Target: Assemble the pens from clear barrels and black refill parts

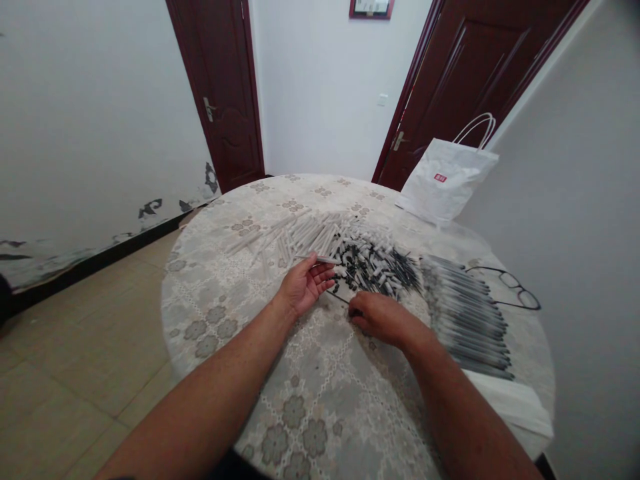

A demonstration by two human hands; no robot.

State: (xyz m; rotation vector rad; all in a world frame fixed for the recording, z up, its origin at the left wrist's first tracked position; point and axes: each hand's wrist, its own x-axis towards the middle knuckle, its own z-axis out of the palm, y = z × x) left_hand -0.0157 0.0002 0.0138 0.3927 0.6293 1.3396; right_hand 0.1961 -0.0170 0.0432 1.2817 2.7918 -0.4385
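White walls stand around two dark red doors, and in front of them is a round table covered with a flowered cloth. A white paper bag with rope handles is on the table's far right. A long heap of loose pen parts spreads across the middle: pale tubes at its left, small black and white pieces in the centre, thin dark sticks at its right. Beside it, on the right, lies a row of pens. The left hand, palm up, holds a slim pale tube by the thumb at the heap's near edge. The right hand, curled narrow, grips the end of a thin dark stick just above the cloth. Past the pens lie dark-framed glasses.
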